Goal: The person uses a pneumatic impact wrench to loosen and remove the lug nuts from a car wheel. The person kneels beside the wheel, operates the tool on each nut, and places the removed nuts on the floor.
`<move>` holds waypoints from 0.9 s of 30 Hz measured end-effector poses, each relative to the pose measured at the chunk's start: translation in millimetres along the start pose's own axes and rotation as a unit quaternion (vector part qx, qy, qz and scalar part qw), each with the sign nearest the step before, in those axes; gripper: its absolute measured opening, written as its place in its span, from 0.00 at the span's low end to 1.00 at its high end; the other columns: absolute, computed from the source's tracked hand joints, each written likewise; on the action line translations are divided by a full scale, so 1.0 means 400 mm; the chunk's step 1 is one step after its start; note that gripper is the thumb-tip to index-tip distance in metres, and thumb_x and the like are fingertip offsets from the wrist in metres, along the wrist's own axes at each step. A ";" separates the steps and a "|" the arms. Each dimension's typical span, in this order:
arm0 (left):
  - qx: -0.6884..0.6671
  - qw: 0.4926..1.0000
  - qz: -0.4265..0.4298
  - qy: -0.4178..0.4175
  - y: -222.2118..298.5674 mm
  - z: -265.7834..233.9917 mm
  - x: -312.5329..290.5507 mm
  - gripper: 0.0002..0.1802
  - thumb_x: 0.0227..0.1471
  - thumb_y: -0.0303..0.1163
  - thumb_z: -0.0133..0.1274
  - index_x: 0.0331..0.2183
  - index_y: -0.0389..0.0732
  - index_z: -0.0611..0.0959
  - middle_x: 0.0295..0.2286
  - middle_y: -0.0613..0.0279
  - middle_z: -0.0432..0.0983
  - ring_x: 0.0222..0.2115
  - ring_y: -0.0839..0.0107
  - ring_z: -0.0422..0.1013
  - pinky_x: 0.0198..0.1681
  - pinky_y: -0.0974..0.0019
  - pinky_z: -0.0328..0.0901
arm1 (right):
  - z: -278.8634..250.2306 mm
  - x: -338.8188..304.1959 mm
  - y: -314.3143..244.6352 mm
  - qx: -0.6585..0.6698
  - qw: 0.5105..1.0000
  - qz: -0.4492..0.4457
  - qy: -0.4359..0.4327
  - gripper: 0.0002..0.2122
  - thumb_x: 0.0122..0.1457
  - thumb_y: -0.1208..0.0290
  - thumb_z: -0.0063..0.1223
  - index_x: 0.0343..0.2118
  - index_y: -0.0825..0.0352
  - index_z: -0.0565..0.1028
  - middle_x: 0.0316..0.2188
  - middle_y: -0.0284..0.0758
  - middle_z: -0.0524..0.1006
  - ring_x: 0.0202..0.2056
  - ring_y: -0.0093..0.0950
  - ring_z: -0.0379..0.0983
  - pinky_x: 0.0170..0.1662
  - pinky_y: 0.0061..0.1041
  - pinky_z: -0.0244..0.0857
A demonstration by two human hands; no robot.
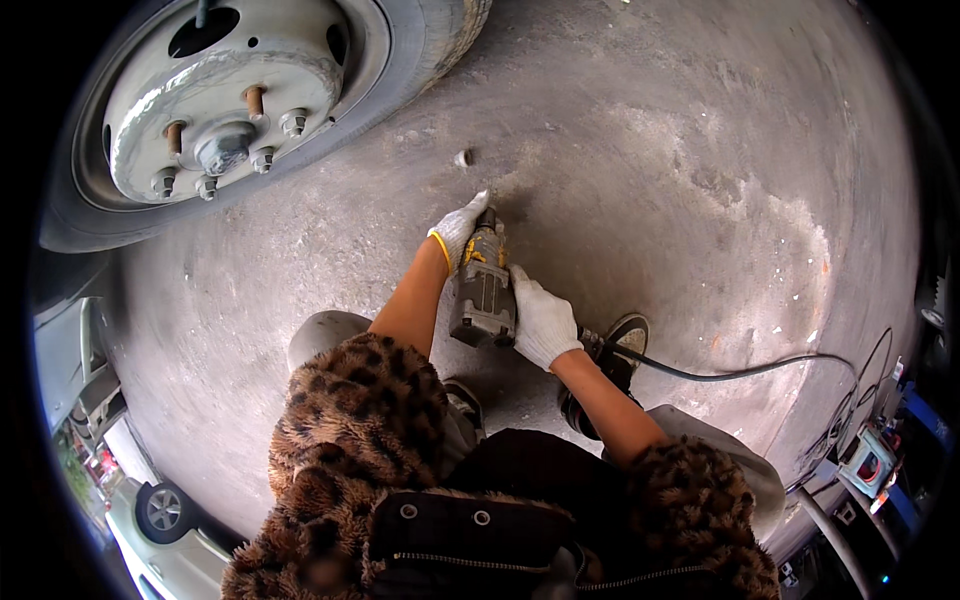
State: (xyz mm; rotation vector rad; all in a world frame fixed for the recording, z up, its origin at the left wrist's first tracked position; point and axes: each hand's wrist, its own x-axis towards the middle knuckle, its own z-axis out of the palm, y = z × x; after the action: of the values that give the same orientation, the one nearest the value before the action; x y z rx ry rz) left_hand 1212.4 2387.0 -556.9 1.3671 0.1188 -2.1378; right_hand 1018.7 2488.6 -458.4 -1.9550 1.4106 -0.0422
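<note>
An impact wrench [484, 292], grey and black with yellow parts, is held low over the floor in front of me, its nose pointing away. My left hand [462, 226], in a white knit glove with a yellow cuff, is closed around its front end by the dark nose. At the tool's right side, my right hand [545, 320], also white-gloved, grips the handle, which is mostly hidden. A small pale metal piece [463, 157], perhaps a nut, lies on the floor beyond the nose. Upper left stands a large wheel [225, 110] with two rusty bare studs and several nuts.
A black hose or cord [740, 375] runs from near my right foot [625, 340] to coils at the right. Blue and metal equipment [870, 465] stands at the right edge. A pale car [165, 540] is at the lower left. Stained concrete floor [650, 200] surrounds me.
</note>
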 end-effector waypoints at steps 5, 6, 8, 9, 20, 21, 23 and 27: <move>0.056 0.998 -0.016 -0.020 -0.005 -0.011 -0.038 0.24 0.63 0.56 0.54 0.39 0.42 0.79 0.26 0.63 0.77 0.22 0.70 0.74 0.27 0.65 0.74 | 0.056 -0.011 -0.024 -0.052 0.999 0.001 -0.007 0.32 0.49 0.75 0.59 0.60 0.69 0.65 0.39 0.44 0.79 0.38 0.41 0.81 0.40 0.38 0.75; 0.075 0.997 0.002 0.011 -0.014 -0.012 -0.047 0.24 0.63 0.55 0.55 0.41 0.42 0.80 0.27 0.64 0.77 0.22 0.73 0.73 0.27 0.67 0.73 | 0.061 -0.014 -0.027 -0.061 0.998 0.001 -0.012 0.32 0.48 0.74 0.59 0.60 0.68 0.66 0.37 0.42 0.79 0.37 0.39 0.81 0.39 0.37 0.75; 0.081 0.997 0.006 -0.006 -0.015 -0.027 -0.053 0.23 0.63 0.55 0.54 0.41 0.43 0.80 0.27 0.65 0.77 0.22 0.74 0.73 0.27 0.68 0.73 | 0.076 -0.020 -0.030 -0.060 0.998 -0.012 -0.002 0.32 0.48 0.74 0.59 0.60 0.68 0.66 0.38 0.42 0.79 0.37 0.39 0.80 0.39 0.37 0.75; 0.083 0.996 0.007 -0.015 -0.016 -0.034 -0.056 0.23 0.63 0.55 0.54 0.42 0.43 0.80 0.27 0.65 0.77 0.23 0.74 0.73 0.27 0.68 0.73 | 0.083 -0.020 -0.031 -0.060 0.998 -0.019 0.002 0.33 0.47 0.74 0.59 0.60 0.68 0.66 0.38 0.42 0.79 0.37 0.39 0.80 0.39 0.37 0.75; 0.171 0.983 0.061 0.027 -0.036 -0.025 -0.080 0.20 0.61 0.51 0.59 0.42 0.44 0.80 0.25 0.67 0.75 0.22 0.75 0.71 0.28 0.68 0.70 | 0.129 -0.017 -0.027 -0.111 0.991 -0.028 -0.067 0.36 0.45 0.75 0.62 0.61 0.70 0.63 0.40 0.43 0.77 0.41 0.41 0.79 0.42 0.39 0.73; 0.217 0.972 0.078 0.043 -0.038 -0.025 -0.083 0.20 0.60 0.50 0.60 0.42 0.43 0.81 0.25 0.68 0.75 0.22 0.75 0.71 0.28 0.68 0.69 | 0.133 -0.017 -0.027 -0.117 0.989 -0.036 -0.079 0.36 0.45 0.75 0.62 0.61 0.71 0.63 0.40 0.43 0.77 0.41 0.41 0.79 0.42 0.39 0.73; 0.220 0.970 0.076 0.072 -0.042 -0.032 -0.088 0.19 0.58 0.45 0.63 0.41 0.41 0.81 0.24 0.67 0.75 0.22 0.74 0.71 0.28 0.67 0.69 | 0.143 -0.016 -0.026 -0.123 0.987 -0.052 -0.095 0.35 0.46 0.74 0.62 0.60 0.71 0.63 0.40 0.43 0.77 0.40 0.41 0.79 0.41 0.40 0.74; 0.218 0.965 0.110 0.100 -0.065 -0.057 -0.082 0.17 0.57 0.38 0.64 0.41 0.37 0.81 0.24 0.64 0.76 0.22 0.73 0.72 0.27 0.66 0.68 | 0.161 -0.005 -0.027 -0.131 0.979 -0.079 -0.136 0.31 0.48 0.73 0.62 0.57 0.71 0.65 0.40 0.44 0.78 0.38 0.43 0.81 0.40 0.44 0.75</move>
State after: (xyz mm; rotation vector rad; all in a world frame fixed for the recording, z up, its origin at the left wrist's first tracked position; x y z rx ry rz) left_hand 1227.0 2430.9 -545.7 1.7505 -0.4300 -1.9026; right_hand 1053.2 2525.6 -499.5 -2.1869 1.1249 0.3414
